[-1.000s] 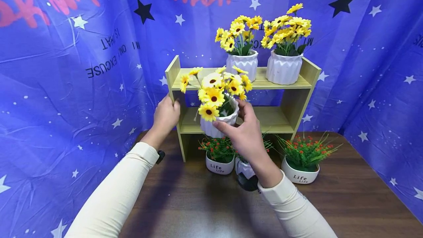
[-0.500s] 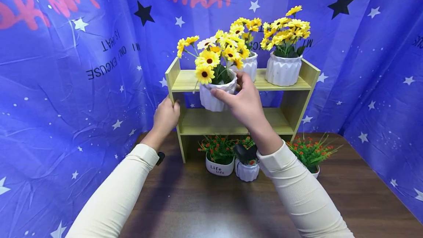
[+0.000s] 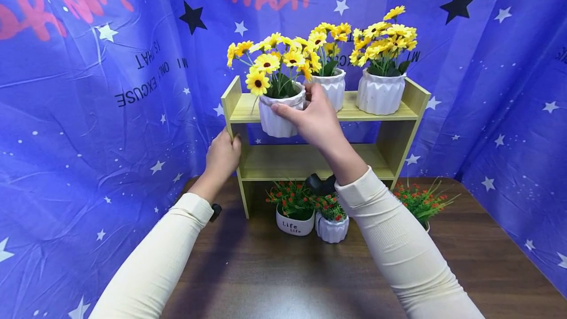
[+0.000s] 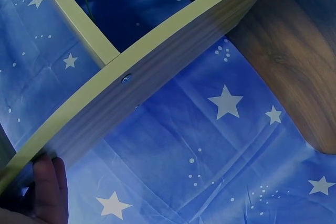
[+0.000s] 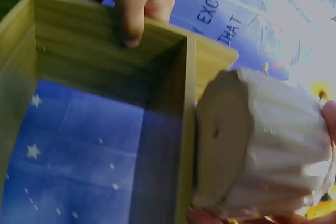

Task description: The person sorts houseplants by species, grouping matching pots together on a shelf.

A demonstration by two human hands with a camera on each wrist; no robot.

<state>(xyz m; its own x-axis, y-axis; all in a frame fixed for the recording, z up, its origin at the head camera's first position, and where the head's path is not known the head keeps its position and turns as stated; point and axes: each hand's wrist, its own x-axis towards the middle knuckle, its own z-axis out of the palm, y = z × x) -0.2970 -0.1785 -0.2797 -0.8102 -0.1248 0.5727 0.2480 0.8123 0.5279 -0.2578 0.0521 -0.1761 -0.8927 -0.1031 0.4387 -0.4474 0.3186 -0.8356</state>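
My right hand (image 3: pixel 321 119) grips a white fluted flower pot (image 3: pixel 279 117) of yellow daisies, thumb on the front and fingers round the far side. The pot is upright, overlapping the front edge of the top board at the left end of the wooden shelf (image 3: pixel 305 161). In the right wrist view the pot's underside (image 5: pixel 223 140) shows right beside that board. My left hand (image 3: pixel 223 154) holds the shelf's left side panel (image 4: pixel 157 59), its thumb on the inner face in the right wrist view.
Two similar daisy pots, one in the middle (image 3: pixel 334 90) and one at the right (image 3: pixel 381 93), stand on the top board. Red-flowered plants sit below on the brown table (image 3: pixel 274 274): a "Life" pot (image 3: pixel 294 223), a small fluted pot (image 3: pixel 332 229) and a partly hidden plant (image 3: pixel 421 201).
My right hand has raised the daisy pot from in front of the middle board to the top board's edge, then moved it slightly left. The left hand has stayed on the panel.
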